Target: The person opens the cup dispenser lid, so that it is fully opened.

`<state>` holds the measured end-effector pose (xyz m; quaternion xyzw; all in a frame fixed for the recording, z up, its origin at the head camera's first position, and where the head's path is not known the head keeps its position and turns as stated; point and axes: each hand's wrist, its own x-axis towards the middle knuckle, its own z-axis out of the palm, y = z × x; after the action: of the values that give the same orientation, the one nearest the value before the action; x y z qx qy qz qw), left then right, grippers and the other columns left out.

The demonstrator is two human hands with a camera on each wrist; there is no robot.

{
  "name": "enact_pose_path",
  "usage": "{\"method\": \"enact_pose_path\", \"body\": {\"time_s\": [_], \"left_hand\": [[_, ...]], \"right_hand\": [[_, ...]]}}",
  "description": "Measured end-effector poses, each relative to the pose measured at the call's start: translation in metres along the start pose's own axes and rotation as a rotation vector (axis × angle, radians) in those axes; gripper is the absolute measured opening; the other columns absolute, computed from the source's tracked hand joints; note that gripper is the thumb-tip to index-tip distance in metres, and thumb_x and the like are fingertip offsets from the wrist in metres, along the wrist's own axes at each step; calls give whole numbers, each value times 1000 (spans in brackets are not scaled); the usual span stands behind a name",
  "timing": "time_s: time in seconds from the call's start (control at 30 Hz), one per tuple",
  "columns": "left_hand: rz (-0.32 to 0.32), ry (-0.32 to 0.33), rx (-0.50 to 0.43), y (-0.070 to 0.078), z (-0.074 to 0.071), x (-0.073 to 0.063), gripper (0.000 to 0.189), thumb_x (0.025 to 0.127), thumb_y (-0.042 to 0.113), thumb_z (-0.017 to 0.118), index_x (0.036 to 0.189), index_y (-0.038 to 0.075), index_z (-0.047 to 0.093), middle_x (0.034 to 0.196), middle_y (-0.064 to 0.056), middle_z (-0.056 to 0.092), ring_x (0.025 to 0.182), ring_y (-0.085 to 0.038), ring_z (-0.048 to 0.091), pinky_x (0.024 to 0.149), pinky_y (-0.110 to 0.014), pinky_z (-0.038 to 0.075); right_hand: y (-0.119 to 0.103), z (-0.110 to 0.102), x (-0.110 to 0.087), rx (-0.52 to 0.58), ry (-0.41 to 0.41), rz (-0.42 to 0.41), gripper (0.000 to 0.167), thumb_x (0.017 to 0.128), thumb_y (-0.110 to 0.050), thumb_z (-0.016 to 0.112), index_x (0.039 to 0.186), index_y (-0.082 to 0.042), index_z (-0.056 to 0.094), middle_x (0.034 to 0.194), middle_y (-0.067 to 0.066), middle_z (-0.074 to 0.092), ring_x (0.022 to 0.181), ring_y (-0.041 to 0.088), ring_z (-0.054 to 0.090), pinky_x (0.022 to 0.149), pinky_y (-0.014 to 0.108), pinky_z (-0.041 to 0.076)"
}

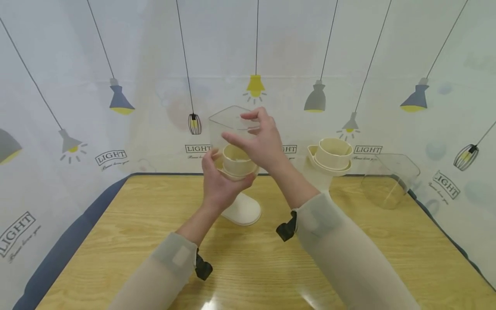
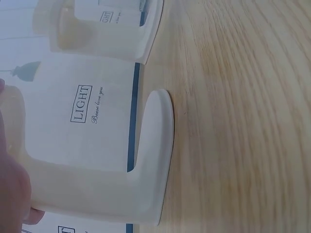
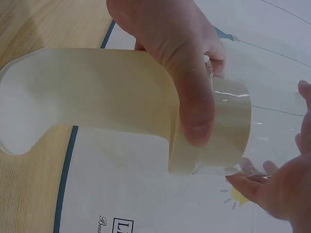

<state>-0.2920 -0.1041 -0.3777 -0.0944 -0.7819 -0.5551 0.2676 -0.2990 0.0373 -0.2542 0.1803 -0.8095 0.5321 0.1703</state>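
A cream plastic stand [image 1: 244, 210] with a flat rounded base stands on the table. My left hand [image 1: 222, 183] grips its top rim, with the thumb across the rim in the right wrist view. A cream round collar [image 1: 237, 165] rises from the top. Over the collar sits a clear plastic container [image 1: 221, 133], which my right hand [image 1: 263, 142] holds between thumb and fingers. In the right wrist view the container [image 3: 272, 131] surrounds the collar; whether it is fully seated I cannot tell. The left wrist view shows the stand [image 2: 155, 155] upright.
A second cream stand [image 1: 335, 156] with a similar collar is to the right, partly behind my right forearm. Another clear container [image 1: 389, 183] rests near the table's right back edge. Behind the wooden table [image 1: 155, 241] hangs a lamp-patterned curtain [image 1: 155, 86].
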Motion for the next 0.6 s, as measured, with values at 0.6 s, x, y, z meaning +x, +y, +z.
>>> {"method": "enact_pose_path", "body": {"time_s": [0.6], "left_hand": [[23,-17,-4,-5,-3,4,121,62,41,102,155,14,29,151,-14,46,137,-29,50,116,-52,43]], "right_hand": [[-9,0,-1,-42,16,-16,64,84,-48,89,130,-16,57,144,8,55,126,28,60,104,45,56]]}}
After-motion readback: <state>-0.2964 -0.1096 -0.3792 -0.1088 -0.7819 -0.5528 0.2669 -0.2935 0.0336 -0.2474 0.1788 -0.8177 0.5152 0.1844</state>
